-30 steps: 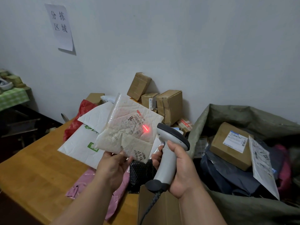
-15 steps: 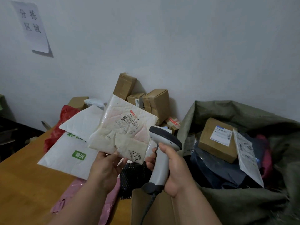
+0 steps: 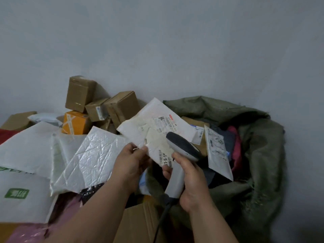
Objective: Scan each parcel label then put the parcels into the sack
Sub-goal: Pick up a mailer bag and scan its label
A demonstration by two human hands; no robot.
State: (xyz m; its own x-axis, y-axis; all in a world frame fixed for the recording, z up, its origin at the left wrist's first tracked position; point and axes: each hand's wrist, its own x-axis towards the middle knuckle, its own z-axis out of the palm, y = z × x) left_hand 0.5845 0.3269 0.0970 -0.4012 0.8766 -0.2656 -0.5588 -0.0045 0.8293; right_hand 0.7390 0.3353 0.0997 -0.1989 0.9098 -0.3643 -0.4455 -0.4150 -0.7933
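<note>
Parcel (image 3: 154, 127): a flat white padded envelope with a printed label, held in the centre of the frame, tilted, its upper corner pointing toward the wall. Left hand (image 3: 130, 161) pinches the parcel's lower left edge between thumb and fingers, pressed together on the envelope. Right hand (image 3: 188, 174) is wrapped around the handle of the scanner (image 3: 178, 158), fingers closed on the grip; the scanner's dark-topped head overlaps the parcel's lower right part, and its cable (image 3: 161, 220) hangs down from the handle base toward the bottom of the frame.

Sack (image 3: 259, 137): olive-green woven fabric, mouth open, occupying the right side of the frame directly behind and to the right of the held parcel. Inside it lie a brown box with a label (image 3: 200, 134), partly hidden by the parcel, a white flat packet (image 3: 217, 153) leaning upright, and dark and red soft bags.

Left of the hands, a glossy white bubble mailer (image 3: 89, 160) lies on top of other white mailers, one bearing a green logo (image 3: 16, 193) at lower left. A pink bag (image 3: 35, 232) shows at the bottom left corner. Behind the mailers, against the wall at centre left, a heap of brown cardboard boxes (image 3: 121, 107) and one orange box (image 3: 76, 122) is stacked. An open cardboard flap (image 3: 138, 223) sits at the bottom centre, between the forearms.
</note>
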